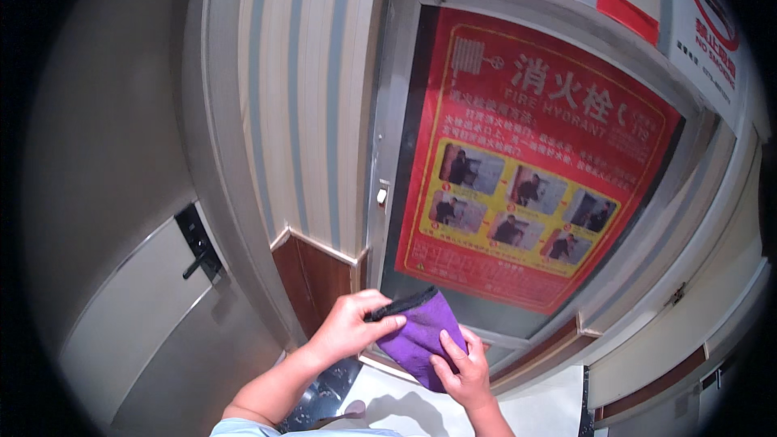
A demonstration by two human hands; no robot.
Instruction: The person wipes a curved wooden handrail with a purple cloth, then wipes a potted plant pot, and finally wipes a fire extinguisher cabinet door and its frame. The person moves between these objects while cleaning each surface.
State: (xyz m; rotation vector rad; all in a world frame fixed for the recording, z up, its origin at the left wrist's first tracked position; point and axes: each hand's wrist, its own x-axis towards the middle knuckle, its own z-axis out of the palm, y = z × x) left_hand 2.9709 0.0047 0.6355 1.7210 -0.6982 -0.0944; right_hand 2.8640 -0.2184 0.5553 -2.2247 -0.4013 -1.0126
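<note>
A folded purple cloth (419, 337) with a dark edge is held up between my two hands at the lower middle. My left hand (359, 323) pinches its dark upper-left edge between thumb and fingers. On the cloth's lower right side, my right hand (462, 364) grips it, fingers on the front face. Behind the cloth stands a fire hydrant cabinet door (388, 103) with a metal frame and a red instruction poster (534, 164) on it.
On the left is a door with a black lever handle (197, 258). Striped wallpaper (303, 103) and a brown wainscot panel (315, 267) lie beside the cabinet. A no-smoking sign (707, 30) hangs at the upper right. Below are white floor tiles (540, 400) and more doors at right.
</note>
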